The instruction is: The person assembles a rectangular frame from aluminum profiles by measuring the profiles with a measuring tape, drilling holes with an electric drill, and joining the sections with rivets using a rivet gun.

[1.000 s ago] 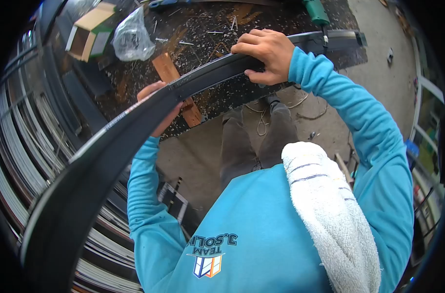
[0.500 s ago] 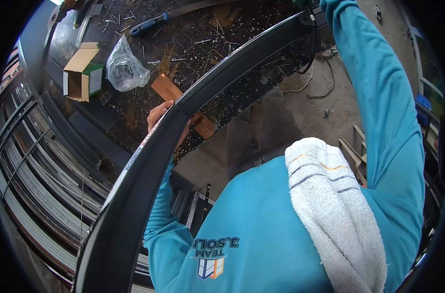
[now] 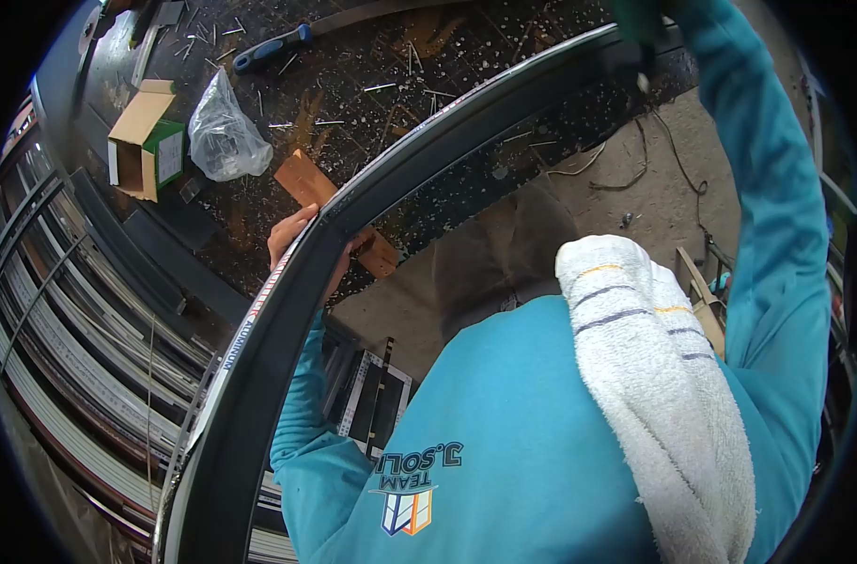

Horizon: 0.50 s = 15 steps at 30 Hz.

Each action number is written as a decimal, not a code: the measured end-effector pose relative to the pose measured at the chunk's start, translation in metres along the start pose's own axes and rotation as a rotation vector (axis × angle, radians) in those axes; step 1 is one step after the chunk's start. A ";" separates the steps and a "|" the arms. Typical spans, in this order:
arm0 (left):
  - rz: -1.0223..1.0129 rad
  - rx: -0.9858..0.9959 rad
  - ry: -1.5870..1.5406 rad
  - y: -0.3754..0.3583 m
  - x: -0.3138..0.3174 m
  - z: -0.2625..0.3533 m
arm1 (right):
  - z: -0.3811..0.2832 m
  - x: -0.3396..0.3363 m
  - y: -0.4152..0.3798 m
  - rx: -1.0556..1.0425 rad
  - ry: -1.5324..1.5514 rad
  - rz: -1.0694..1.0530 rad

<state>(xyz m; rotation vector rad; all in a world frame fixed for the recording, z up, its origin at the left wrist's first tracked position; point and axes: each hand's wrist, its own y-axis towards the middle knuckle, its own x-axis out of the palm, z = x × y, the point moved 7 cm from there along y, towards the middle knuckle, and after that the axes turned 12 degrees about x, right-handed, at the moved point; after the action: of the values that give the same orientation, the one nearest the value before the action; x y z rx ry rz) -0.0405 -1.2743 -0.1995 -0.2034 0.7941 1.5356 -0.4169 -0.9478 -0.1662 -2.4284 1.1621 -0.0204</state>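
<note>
A long black profile point(image 3: 259, 376) with a silver edge and printed film runs from the lower left to the upper right. My left hand point(image 3: 291, 231) is closed around it, fingers over the outer edge and partly hidden behind it. Beneath the profile, next to that hand, lies a reddish-brown wood block point(image 3: 303, 178). My right arm point(image 3: 762, 141) stretches up to the top edge. At its end a blurred dark green object point(image 3: 640, 17) is over the profile's far end; my right hand's fingers cannot be made out there.
On the dark, chip-strewn bench point(image 3: 353, 56) are an open cardboard box point(image 3: 137, 155), a clear plastic bag point(image 3: 224, 132) and a blue-handled tool point(image 3: 269, 52). Stacked profiles point(image 3: 81, 376) fill the left side. Cables point(image 3: 645, 155) lie on the floor at the right.
The green object and my right arm have moved right near the top edge. My left hand and the wood block appear slightly further left and lower in the view.
</note>
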 end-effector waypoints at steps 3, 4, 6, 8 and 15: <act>0.020 0.017 -0.005 0.003 -0.001 0.002 | -0.020 0.059 -0.075 0.108 0.153 0.188; 0.025 0.023 -0.007 0.003 0.000 0.001 | -0.013 0.063 -0.096 0.142 0.338 -0.052; 0.017 0.040 -0.009 0.005 0.000 0.002 | -0.003 0.071 -0.142 0.214 0.707 -0.527; 0.004 0.054 0.002 0.008 0.001 0.004 | 0.008 0.092 -0.168 0.309 0.800 -0.757; -0.039 -0.040 -0.092 0.009 -0.003 0.003 | 0.035 0.180 -0.135 0.188 0.501 -0.748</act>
<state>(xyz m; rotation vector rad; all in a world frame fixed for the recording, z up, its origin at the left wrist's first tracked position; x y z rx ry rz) -0.0479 -1.2744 -0.1927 -0.1761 0.6837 1.5137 -0.1941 -0.9946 -0.1756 -2.6012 0.3205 -0.9575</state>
